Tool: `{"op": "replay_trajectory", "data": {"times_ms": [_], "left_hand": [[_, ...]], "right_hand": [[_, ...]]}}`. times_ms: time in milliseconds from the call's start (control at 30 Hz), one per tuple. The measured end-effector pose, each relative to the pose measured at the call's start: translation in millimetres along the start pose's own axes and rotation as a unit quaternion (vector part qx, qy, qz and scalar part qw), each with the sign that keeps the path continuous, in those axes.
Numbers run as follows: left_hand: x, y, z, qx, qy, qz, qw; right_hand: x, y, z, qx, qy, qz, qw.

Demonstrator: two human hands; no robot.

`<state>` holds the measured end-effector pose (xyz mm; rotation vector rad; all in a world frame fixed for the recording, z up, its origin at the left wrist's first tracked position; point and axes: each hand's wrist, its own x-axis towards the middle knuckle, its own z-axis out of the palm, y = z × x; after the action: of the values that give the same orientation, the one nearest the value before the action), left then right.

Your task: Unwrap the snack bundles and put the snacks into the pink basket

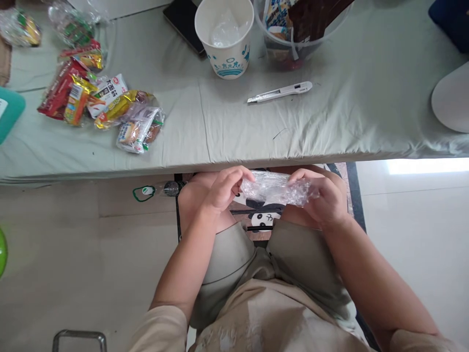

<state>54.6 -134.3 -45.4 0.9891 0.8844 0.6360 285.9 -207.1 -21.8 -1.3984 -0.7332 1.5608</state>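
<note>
A crinkled sheet of clear plastic wrap [269, 186] is stretched between my hands, above my knees and just in front of the table edge. My left hand [229, 186] pinches its left end between thumb and fingers. At the other end, my right hand [322, 195] is closed on the bunched plastic. Whether anything lies inside the plastic I cannot make out. On the table beyond, a white utility knife [280, 92] lies with its tip pointing left. Behind it stands a paper cup [229, 54] with crumpled clear plastic inside.
Wrapped snacks [110, 105] lie in a pile at the table's left. A clear tub [284, 51] with packets stands behind the knife, beside a black phone-like slab [185, 24]. A white rounded object [452, 100] is at right. A plastic bottle [164, 188] lies on the floor.
</note>
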Motion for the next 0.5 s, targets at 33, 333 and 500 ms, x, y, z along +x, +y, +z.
{"op": "replay_trajectory", "data": {"times_ms": [33, 333, 500], "left_hand": [[0, 2, 0.1, 0.038, 0.012, 0.008, 0.999], [0, 23, 0.3, 0.219, 0.017, 0.040, 0.975], [-3, 42, 7.4, 0.353, -0.042, 0.095, 0.930]], "right_hand": [[-1, 1, -2, -0.011, 0.002, 0.001, 1.000], [-6, 3, -6, -0.125, 0.007, -0.094, 0.988], [-8, -5, -2, -0.057, -0.021, -0.095, 0.994]]}}
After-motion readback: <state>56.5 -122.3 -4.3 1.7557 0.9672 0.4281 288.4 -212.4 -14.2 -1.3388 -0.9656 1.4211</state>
